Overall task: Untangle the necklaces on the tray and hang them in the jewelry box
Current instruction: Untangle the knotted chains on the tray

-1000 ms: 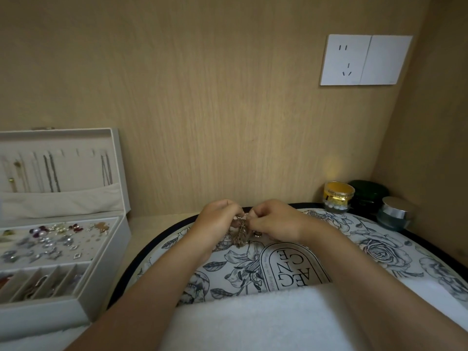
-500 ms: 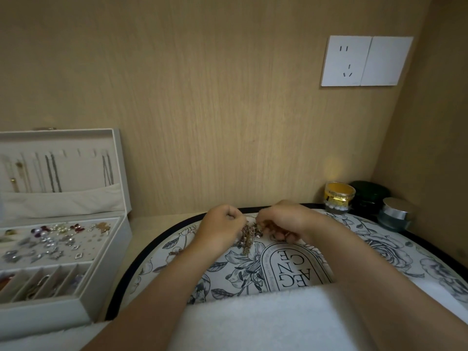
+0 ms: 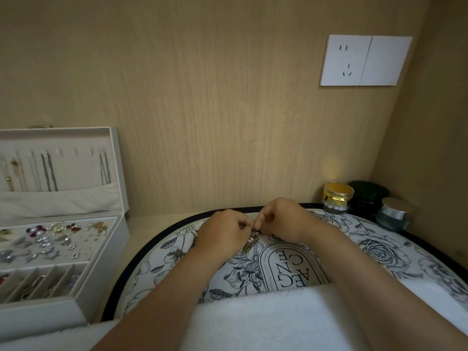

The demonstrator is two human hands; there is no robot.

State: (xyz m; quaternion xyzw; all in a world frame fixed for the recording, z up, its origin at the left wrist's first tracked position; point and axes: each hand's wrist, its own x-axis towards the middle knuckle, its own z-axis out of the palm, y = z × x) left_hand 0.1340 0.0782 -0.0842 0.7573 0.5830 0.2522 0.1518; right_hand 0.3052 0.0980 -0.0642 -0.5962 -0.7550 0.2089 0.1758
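- Two pinch grips on tangled necklaces [image 3: 253, 240]: left hand [image 3: 222, 231], right hand [image 3: 281, 219], over tray [image 3: 379, 252].
- Risk: pulling hard, tightening knot or snapping chain.

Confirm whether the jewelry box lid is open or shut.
Open. The jewelry box lid stands upright, with hung necklaces showing inside it and the earrings in the tray below uncovered.

Pale wood-grain walls [image 3: 202, 97] meet in a corner at right, a white socket plate [image 3: 364, 60] mounted high.
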